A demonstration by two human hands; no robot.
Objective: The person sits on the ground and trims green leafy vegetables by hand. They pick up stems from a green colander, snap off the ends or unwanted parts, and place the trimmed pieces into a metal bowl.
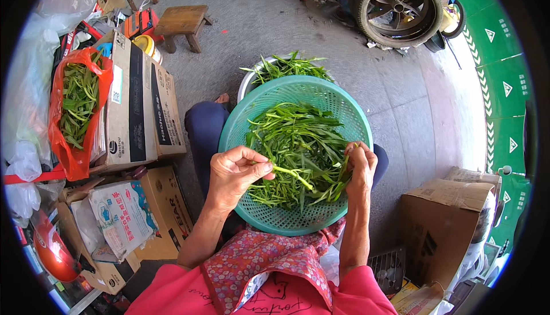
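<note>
A green plastic colander basket (233,121) rests on my lap, with a heap of leafy greens (295,132) inside. Between the thumb and fingers of my left hand (236,173) is a pale green stem (293,176), which points right over the heap. My right hand (360,165) is closed at the basket's right side, pinching a sprig of leafy greens (338,184) that hangs down over the heap. Just beyond the colander, partly hidden by it, a light metal basin (245,85) holds more greens (286,67).
On the left, a red plastic bag (73,160) of greens sits by cardboard boxes (134,109). A wooden stool (182,20) stands farther off. At the far right lies a wheel with a tyre (398,8). An open cardboard box (438,229) stands at the near right.
</note>
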